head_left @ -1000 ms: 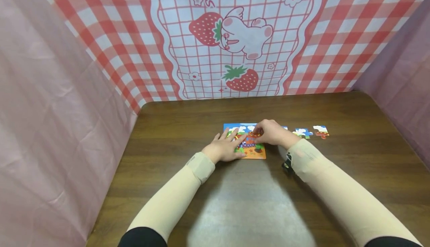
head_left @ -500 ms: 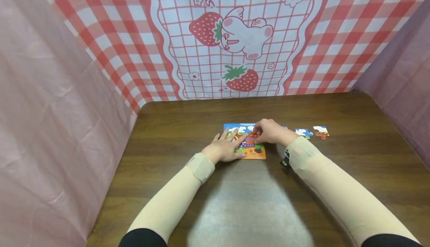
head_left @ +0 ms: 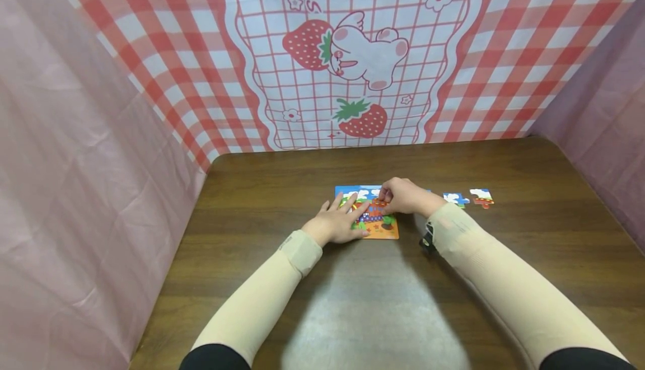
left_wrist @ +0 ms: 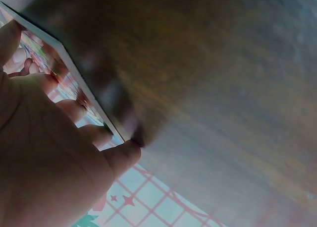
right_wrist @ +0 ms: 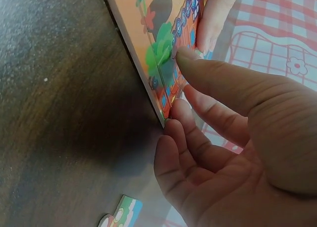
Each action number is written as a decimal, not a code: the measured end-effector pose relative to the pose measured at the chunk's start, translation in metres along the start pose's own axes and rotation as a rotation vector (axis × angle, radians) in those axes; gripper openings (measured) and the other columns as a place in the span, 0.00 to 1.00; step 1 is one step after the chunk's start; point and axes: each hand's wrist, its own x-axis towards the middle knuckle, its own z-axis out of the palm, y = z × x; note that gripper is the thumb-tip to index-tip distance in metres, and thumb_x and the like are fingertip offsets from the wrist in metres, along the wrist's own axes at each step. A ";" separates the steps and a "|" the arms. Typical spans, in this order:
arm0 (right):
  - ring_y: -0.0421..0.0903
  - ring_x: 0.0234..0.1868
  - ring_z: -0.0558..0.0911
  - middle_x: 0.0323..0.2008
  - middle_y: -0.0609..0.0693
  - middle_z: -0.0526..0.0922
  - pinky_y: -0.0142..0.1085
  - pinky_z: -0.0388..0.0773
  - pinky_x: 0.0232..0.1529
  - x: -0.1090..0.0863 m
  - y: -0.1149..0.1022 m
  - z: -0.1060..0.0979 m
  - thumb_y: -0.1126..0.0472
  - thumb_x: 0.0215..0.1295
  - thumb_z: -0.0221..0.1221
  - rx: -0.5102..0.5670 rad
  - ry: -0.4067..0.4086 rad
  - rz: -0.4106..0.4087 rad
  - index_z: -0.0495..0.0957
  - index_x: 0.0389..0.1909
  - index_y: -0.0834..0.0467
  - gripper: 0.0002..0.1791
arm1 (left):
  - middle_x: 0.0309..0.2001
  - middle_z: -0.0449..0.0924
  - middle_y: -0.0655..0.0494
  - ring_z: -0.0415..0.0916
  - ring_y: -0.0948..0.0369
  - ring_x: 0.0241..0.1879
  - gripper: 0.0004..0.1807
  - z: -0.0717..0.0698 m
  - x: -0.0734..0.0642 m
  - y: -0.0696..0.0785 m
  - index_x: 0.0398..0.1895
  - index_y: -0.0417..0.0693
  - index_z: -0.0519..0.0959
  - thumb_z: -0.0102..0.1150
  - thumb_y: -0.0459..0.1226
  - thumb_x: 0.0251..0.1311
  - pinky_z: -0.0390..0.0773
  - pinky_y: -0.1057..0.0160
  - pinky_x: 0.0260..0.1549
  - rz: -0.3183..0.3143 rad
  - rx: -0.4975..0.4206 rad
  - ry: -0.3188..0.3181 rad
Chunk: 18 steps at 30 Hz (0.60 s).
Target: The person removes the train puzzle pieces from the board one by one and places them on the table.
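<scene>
My left hand lies spread; my right hand curls, grip unclear. The puzzle seems light, stiff; hold edges.

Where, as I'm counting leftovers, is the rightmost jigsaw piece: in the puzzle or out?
Out: in the head view, the rightmost jigsaw piece lies on the brown table, apart from the jigsaw puzzle.

Strawberry-print checked cloth behind brown table
</scene>
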 end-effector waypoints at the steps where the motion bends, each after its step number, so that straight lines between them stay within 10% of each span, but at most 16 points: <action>1: 0.47 0.33 0.76 0.32 0.53 0.79 0.42 0.75 0.38 0.000 0.000 0.000 0.64 0.55 0.75 0.002 -0.003 0.001 0.83 0.39 0.64 0.14 | 0.82 0.29 0.57 0.28 0.46 0.79 0.42 0.000 0.000 0.000 0.83 0.72 0.37 0.37 0.68 0.72 0.41 0.41 0.72 0.000 -0.001 0.002; 18: 0.46 0.33 0.77 0.30 0.49 0.81 0.41 0.76 0.38 -0.001 0.000 -0.003 0.62 0.58 0.74 0.015 -0.034 0.017 0.85 0.34 0.60 0.08 | 0.82 0.30 0.56 0.29 0.47 0.79 0.42 -0.001 -0.002 0.001 0.83 0.71 0.37 0.37 0.68 0.72 0.41 0.41 0.72 0.004 0.002 0.005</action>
